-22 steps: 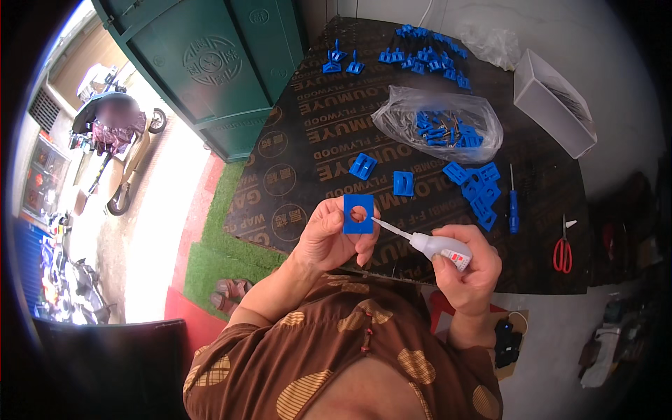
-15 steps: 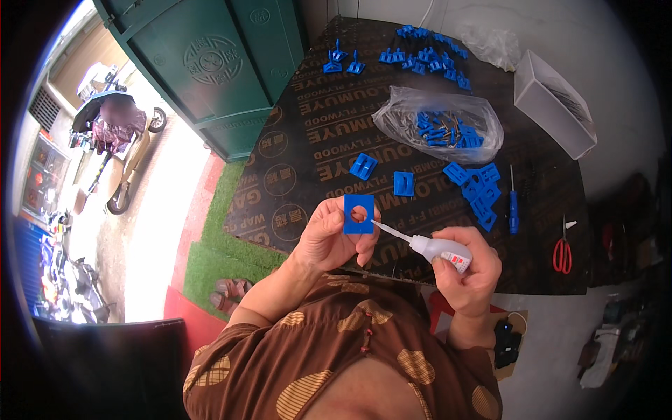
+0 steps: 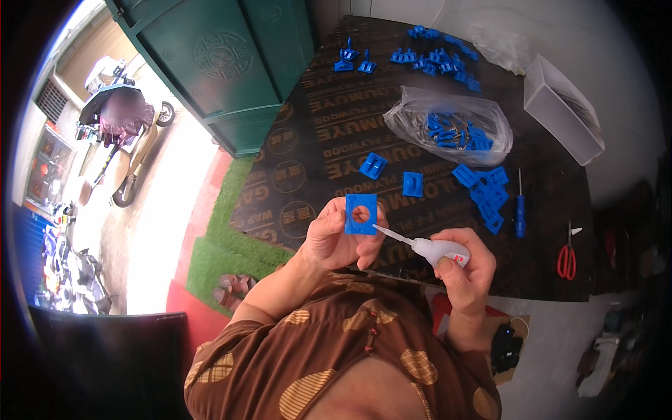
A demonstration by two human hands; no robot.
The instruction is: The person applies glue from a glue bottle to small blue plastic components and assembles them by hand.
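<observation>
- A flat, rectangular blue plastic plate with a round hole through its middle (image 3: 360,201) is held upright by the left hand (image 3: 336,239), pinched at its left side between thumb and fingers, over the near edge of the dark, printed tabletop (image 3: 318,171).
- A small, translucent white squeeze bottle with a long, thin nozzle (image 3: 435,250) is grasped by the right hand (image 3: 470,269), thumb on one side and fingers wrapped around the other.
- The nozzle is pointed leftward, and its tip is set at the plate's lower right edge; whether contact is made cannot be told.
- Beyond the hands, two separate blue plastic pieces, a left one (image 3: 374,166) and a right one (image 3: 413,184), are laid apart from each other.
- Farther right, an overlapping cluster of flat blue plastic plates (image 3: 484,196) is seen, flanked by a blue-handled screwdriver (image 3: 520,217) and red-handled scissors (image 3: 567,260).
- Blue parts and slender metallic pieces are contained in a clear plastic bag (image 3: 406,120) behind them.
- More blue plastic pieces (image 3: 441,63) are spread near the far edge, and a white, open-topped box (image 3: 549,115) is placed at the right.
</observation>
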